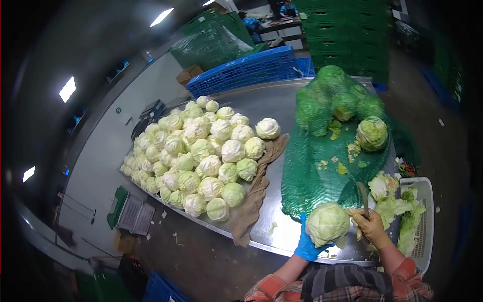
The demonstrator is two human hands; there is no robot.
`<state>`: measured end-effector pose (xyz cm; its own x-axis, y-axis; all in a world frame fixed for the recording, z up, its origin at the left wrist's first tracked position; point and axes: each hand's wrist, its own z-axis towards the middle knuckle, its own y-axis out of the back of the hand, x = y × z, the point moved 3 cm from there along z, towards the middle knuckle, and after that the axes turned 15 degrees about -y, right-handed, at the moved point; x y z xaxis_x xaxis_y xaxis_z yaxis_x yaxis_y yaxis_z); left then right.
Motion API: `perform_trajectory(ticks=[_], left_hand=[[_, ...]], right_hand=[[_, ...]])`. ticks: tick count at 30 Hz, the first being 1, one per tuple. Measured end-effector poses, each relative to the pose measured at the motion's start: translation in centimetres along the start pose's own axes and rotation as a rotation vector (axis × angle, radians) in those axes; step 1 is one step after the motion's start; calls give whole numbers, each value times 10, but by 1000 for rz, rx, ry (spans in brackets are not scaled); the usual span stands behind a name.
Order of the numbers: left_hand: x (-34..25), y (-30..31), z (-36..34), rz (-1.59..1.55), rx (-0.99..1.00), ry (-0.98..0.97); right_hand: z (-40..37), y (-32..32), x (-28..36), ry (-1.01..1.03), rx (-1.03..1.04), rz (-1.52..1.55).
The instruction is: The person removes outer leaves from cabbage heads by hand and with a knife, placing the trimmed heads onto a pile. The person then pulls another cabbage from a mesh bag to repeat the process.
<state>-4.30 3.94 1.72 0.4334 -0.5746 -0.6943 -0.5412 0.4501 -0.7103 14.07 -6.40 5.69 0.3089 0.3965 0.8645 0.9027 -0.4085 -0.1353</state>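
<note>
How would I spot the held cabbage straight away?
Find the metal table, then the green net on it. At the net's near edge is the pale green cabbage, the only one held up in a blue-gloved left hand.

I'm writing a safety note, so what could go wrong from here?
The slim, brownish tool, possibly a knife, in the tan-gloved right grip could slip toward the blue-gloved left grip, which holds a round, pale-green cabbage.

A round, whitish-green cabbage near the edge of the shiny metal table might roll off if bumped.
</note>
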Motion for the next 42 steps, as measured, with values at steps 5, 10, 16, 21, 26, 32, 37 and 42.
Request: perform_trajectory(ticks=[5, 10, 16, 21, 26, 32, 37, 42], left_hand=[[-93, 80, 24, -83, -189, -197], [-257, 156, 91, 111, -272, -586], [-409, 268, 189, 1612, -681, -905], [-423, 295, 215, 2051, -806, -788], [-409, 217, 235, 2315, -970, -421], [-282, 132, 332, 1806, 6, -970], [-74, -27, 364, 1829, 807, -813], [31, -102, 435, 1569, 617, -775]], right_hand=[[11, -15, 0, -33, -151, 21], [15, -23, -5, -99, -186, 28], [5, -16, -11, -279, -254, 14], [0, 13, -16, -425, -402, -96], [5, 69, -77, -349, -633, 9], [-2, 69, -49, -475, -404, -25], [37, 101, -75, -391, -412, 135], [9, 153, -72, -536, -683, 267]])
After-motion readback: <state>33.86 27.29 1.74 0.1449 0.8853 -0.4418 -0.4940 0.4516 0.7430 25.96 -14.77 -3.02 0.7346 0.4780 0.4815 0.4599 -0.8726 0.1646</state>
